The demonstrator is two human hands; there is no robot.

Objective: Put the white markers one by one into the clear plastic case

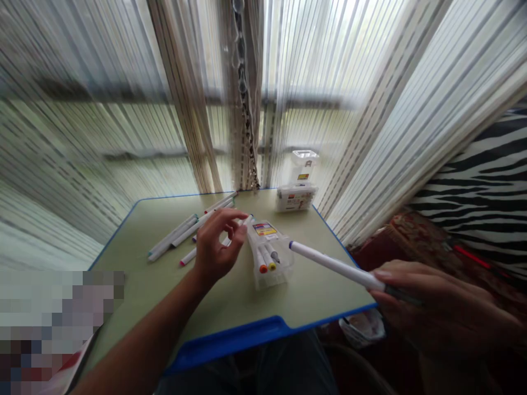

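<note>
My right hand (pixel 432 304) grips a white marker (pixel 333 266) with a blue tip, which points left toward a clear plastic marker case (pixel 269 255). The case lies on the small green table (pixel 242 307) and holds markers with orange, yellow and grey caps. My left hand (pixel 218 244) hovers just left of the case, fingers curled, and its fingertips pinch the end of a white marker (pixel 247 220). Several more white markers (pixel 181 233) lie loose on the table behind and to the left of that hand.
A second clear marker box (pixel 296 197) with a white container (pixel 304 164) behind it stands at the table's far right corner. Striped curtains (pixel 329 99) hang close behind. A zebra-print fabric (pixel 486 186) lies at the right. The table has a blue rim (pixel 247 334).
</note>
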